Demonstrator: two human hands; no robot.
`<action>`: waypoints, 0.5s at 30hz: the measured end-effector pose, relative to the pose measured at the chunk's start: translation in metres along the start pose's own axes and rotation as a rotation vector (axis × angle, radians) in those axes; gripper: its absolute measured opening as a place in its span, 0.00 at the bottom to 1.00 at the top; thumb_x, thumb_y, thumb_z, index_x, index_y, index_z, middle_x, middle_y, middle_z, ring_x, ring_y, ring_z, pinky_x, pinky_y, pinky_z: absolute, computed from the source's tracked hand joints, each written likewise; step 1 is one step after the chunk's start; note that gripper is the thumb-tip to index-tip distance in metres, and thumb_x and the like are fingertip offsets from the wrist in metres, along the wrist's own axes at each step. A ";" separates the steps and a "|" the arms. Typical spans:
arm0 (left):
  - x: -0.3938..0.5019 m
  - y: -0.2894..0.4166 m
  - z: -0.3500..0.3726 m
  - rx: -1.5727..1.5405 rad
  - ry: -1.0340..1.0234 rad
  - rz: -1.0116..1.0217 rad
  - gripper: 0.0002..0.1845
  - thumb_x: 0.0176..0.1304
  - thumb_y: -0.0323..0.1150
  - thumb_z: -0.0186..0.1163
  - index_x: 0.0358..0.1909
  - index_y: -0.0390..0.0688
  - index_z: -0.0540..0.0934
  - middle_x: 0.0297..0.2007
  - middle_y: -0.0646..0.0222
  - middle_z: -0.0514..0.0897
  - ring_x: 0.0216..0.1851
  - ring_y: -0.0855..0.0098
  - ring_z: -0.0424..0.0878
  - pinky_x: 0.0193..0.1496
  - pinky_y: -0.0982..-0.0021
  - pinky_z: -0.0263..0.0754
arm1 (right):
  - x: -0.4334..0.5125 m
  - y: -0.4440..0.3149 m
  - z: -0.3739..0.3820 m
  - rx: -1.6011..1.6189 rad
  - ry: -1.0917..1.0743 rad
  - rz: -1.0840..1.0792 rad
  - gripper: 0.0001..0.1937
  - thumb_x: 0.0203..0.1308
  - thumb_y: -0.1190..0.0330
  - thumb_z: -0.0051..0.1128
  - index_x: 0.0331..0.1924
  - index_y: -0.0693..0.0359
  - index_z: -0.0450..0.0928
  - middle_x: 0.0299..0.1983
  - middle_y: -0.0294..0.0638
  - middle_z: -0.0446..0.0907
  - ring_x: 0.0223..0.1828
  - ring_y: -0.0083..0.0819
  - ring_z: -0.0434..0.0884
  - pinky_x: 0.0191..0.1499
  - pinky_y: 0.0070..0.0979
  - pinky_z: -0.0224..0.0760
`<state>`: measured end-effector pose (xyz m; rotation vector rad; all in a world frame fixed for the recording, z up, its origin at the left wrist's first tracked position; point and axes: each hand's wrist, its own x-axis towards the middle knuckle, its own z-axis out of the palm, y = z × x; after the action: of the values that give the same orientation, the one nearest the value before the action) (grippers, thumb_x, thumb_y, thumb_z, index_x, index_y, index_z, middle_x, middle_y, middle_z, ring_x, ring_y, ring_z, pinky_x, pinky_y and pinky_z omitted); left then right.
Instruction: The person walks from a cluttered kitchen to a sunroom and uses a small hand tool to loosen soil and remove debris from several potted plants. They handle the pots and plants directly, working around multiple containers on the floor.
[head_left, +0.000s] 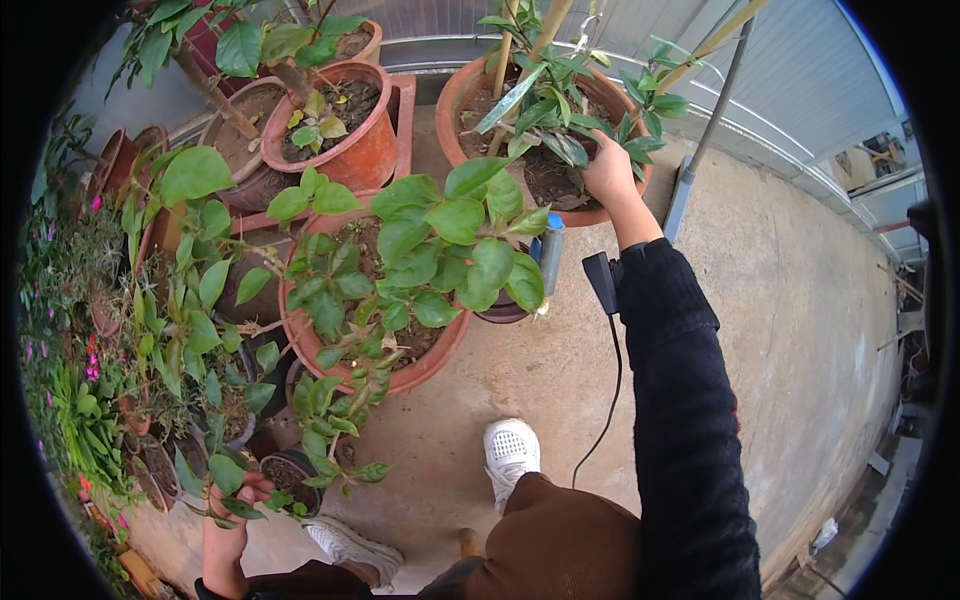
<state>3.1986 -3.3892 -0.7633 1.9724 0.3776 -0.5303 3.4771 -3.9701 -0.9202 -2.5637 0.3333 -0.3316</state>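
My right hand (606, 171) reaches into the plant at the top centre, at the right side of a large round terracotta-coloured pot (450, 120); its fingertips are hidden among dark green leaves (566, 148). Bamboo canes (551, 30) stand in that pot. At the lower left, my left hand (238, 499) is among the leaves of a trailing branch (226, 474), fingers bent, beside a small dark pot of soil (289, 480). Whether it grips a leaf or stem is unclear. Between the hands, a broad-leaved plant (457, 217) grows in another large pot (450, 341).
More potted plants crowd the left, among them an orange-red pot (375, 154). A bottle with a blue cap (553, 255) stands by the middle pot. A grey metal pole (721, 105) leans at the upper right. A black cable (616, 390) hangs beside my right sleeve.
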 end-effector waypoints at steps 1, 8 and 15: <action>0.000 -0.001 0.000 -0.005 0.001 -0.002 0.15 0.70 0.36 0.56 0.46 0.33 0.77 0.38 0.60 0.83 0.38 0.72 0.80 0.46 0.70 0.76 | -0.005 0.001 -0.004 -0.097 0.016 0.005 0.16 0.49 0.74 0.61 0.46 0.65 0.79 0.43 0.52 0.82 0.46 0.50 0.81 0.49 0.37 0.75; -0.001 -0.002 -0.002 0.017 -0.012 -0.006 0.15 0.70 0.36 0.55 0.47 0.32 0.76 0.39 0.60 0.83 0.38 0.72 0.80 0.46 0.70 0.76 | -0.035 -0.011 0.007 -0.351 -0.137 -0.164 0.13 0.55 0.63 0.61 0.39 0.65 0.81 0.44 0.44 0.82 0.52 0.48 0.73 0.54 0.39 0.72; -0.004 -0.004 -0.006 0.032 -0.011 -0.011 0.15 0.70 0.36 0.55 0.47 0.32 0.76 0.38 0.60 0.84 0.37 0.72 0.80 0.46 0.70 0.76 | -0.024 -0.003 0.002 -0.264 -0.184 -0.156 0.15 0.54 0.66 0.55 0.43 0.65 0.81 0.44 0.47 0.82 0.50 0.49 0.75 0.54 0.43 0.72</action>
<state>3.1940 -3.3818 -0.7619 1.9986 0.3749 -0.5568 3.4553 -3.9594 -0.9238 -2.8614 0.1144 -0.1100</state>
